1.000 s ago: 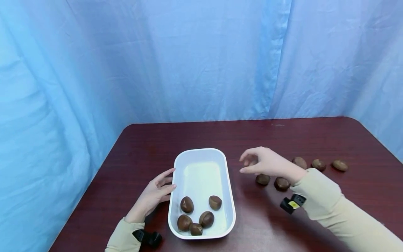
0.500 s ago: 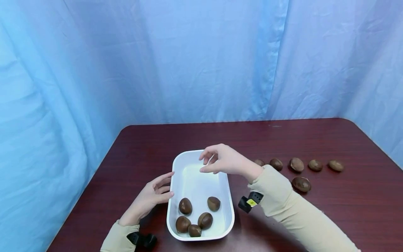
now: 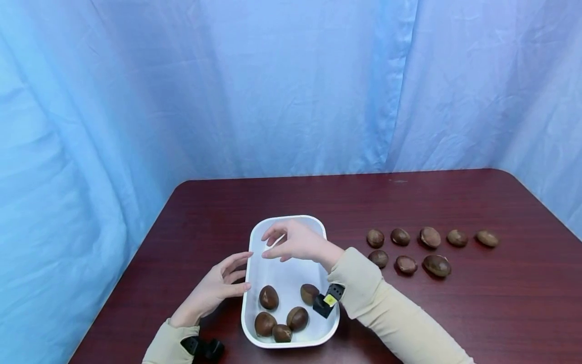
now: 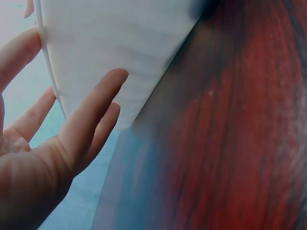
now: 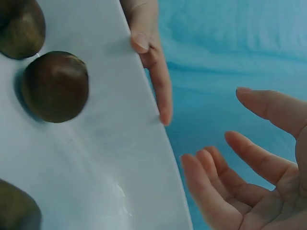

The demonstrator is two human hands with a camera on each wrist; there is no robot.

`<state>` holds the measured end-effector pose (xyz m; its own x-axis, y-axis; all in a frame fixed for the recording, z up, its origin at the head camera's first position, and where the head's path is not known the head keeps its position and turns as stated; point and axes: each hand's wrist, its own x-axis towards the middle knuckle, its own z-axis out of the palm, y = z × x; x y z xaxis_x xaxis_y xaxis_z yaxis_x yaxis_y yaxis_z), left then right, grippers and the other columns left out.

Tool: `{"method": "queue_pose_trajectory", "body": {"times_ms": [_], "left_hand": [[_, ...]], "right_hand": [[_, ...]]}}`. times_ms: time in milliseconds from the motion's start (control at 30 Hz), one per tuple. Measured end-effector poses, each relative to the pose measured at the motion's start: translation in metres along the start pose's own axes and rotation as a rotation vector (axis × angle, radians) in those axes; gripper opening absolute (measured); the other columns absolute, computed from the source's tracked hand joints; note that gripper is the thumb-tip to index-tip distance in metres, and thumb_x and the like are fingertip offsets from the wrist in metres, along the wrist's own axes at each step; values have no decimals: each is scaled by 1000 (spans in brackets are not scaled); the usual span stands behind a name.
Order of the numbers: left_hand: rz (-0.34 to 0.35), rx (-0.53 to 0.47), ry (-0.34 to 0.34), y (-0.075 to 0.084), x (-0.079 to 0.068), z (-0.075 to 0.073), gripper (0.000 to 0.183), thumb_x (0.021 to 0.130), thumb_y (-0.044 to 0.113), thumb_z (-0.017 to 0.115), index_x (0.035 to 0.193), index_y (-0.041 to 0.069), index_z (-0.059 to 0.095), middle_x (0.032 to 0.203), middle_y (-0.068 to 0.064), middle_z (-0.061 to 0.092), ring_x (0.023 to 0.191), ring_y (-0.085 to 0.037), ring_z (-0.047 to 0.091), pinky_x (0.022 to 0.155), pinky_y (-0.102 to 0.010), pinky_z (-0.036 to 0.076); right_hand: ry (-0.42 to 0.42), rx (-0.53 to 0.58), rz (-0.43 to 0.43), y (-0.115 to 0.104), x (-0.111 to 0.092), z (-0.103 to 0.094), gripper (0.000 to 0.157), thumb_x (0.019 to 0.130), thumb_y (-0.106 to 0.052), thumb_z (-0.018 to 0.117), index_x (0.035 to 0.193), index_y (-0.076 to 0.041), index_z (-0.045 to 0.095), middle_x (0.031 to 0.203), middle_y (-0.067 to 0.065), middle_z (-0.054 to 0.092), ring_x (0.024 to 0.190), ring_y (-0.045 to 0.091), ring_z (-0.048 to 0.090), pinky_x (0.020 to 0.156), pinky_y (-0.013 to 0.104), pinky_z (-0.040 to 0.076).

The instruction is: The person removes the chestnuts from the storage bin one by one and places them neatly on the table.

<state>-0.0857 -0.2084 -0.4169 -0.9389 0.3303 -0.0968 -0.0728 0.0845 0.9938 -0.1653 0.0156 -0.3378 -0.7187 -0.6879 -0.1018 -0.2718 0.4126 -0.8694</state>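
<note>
A white rectangular tray (image 3: 313, 263) holds several brown chestnuts (image 3: 297, 318) at its near end. My left hand (image 3: 218, 285) is at the tray's left side, its fingertips right at the rim and side wall; the left wrist view shows the straight fingers spread against the outer wall (image 4: 139, 43). Over the far half of the tray hovers my right hand (image 3: 295, 241), its fingers loosely bent and apart from the thumb. In the right wrist view nothing sits between that thumb (image 5: 273, 105) and the fingers.
To the right of the tray, several more chestnuts (image 3: 430, 237) lie in two rough rows on the dark reddish wooden table (image 3: 454, 313). Blue curtains (image 3: 291, 101) hang behind the table and along its left side.
My right hand has moved left from beside the table's chestnuts to above the tray, uncovering the left end of both rows. The left hand has stayed at the tray's side.
</note>
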Motion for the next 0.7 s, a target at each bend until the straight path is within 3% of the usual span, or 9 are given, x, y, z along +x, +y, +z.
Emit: {"method": "queue_pose_trajectory", "body": {"times_ms": [333,500,700], "left_hand": [[-29,-45,-8,-1,-2,1,71,87,4,66,146,-2,26,149,-28,25,124,-29,49,84,-25,52],[-39,-50,-8,-2,-3,0,71,87,4,65,146,-1,26,150,-28,24,125,-31,48,84,-26,52],[-48,-59,-4,-3,-4,-2,72,87,4,65,146,-2,25,151,-28,22,128,-35,44,85,-25,52]], "right_hand": [[-42,-28,50,23,7,23,40,81,-22,75,116,-7,64,114,9,65,102,23,63,68,27,55],[-43,-50,65,26,9,30,39,79,-22,76,113,-7,65,114,10,65,101,25,63,65,28,54],[-54,-177,63,27,12,38,40,75,-24,79,109,-8,65,111,12,65,98,23,63,66,25,52]]}}
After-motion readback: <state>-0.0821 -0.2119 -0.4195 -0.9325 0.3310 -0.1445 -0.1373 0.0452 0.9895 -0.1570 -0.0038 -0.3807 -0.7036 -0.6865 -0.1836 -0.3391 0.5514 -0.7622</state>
